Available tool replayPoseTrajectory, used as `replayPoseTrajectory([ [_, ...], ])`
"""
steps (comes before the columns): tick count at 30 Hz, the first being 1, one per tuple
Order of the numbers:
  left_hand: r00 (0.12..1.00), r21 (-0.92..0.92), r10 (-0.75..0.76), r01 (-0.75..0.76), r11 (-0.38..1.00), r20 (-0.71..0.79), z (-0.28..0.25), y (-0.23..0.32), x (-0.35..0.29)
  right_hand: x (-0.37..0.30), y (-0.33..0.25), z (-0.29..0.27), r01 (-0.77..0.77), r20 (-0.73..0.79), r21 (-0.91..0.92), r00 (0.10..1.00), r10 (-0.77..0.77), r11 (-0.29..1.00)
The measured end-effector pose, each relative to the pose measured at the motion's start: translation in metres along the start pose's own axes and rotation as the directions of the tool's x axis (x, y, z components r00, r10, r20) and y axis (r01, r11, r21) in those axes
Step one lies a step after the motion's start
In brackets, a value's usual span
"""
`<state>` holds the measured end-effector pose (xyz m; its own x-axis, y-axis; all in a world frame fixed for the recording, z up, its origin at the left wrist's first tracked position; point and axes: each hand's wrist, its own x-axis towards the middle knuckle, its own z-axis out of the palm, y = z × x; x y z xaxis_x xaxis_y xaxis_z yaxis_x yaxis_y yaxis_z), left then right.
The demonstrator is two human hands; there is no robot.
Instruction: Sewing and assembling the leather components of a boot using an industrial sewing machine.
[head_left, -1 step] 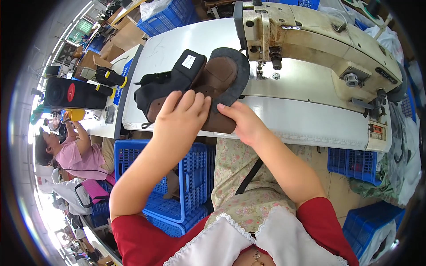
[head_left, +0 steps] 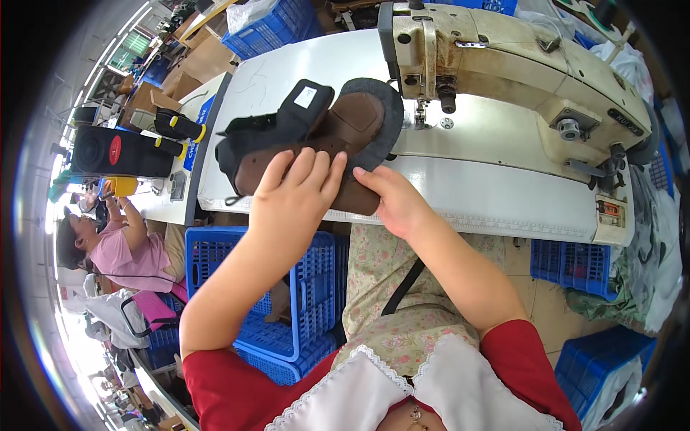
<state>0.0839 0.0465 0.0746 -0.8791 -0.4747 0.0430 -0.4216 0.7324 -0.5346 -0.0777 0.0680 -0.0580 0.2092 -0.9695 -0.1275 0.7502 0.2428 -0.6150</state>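
A black and brown shoe upper lies on the white sewing table, to the left of the needle. It has a dark grey rounded border, a black padded part with a small white label, and a thin dark loop at its left end. Bent over its brown side panel, my left hand holds it with the fingertips on top and the thumb hidden. My right hand grips the near brown edge, thumb on top and the other fingers underneath. Both hands are close together, thumb of the right beside the left index finger.
A cream sewing machine stands over the table at the right, its presser foot near the upper's rounded border. Blue crates sit below the table's edge. Another person works at a machine on the far left.
The shoe upper has shifted slightly left and tilted, so more of its brown side panel shows. My hands keep their hold and have barely moved.
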Motion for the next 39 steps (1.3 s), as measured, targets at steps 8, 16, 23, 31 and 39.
replayPoseTrajectory([
  [8, 0.949, 0.008, -0.056, 0.061, 0.998, -0.309, 0.036, 0.006, -0.013, -0.004, 0.011, 0.002, -0.025, -0.080, 0.193, 0.996, 0.042, 0.981],
  [16, 0.931, 0.026, 0.045, -0.038, 0.999, -0.361, 0.039, 0.001, 0.001, -0.014, 0.006, -0.002, -0.049, -0.125, 0.203, 0.989, 0.075, 0.978],
  [23, 0.951, 0.010, 0.133, -0.136, 0.991, -0.278, 0.056, 0.014, -0.008, -0.023, -0.006, -0.025, -0.053, -0.246, -0.438, 0.967, -0.063, 0.897],
  [31, 0.948, -0.036, 0.046, -0.060, 0.998, -0.315, 0.073, 0.039, -0.003, -0.013, -0.022, -0.037, 0.006, -0.322, -0.838, 0.803, -0.502, 0.546],
  [39, 0.956, -0.088, -0.041, 0.016, 0.996, -0.290, 0.075, 0.076, 0.025, -0.002, -0.022, -0.047, -0.021, -0.033, -0.999, 0.748, -0.663, 0.026],
])
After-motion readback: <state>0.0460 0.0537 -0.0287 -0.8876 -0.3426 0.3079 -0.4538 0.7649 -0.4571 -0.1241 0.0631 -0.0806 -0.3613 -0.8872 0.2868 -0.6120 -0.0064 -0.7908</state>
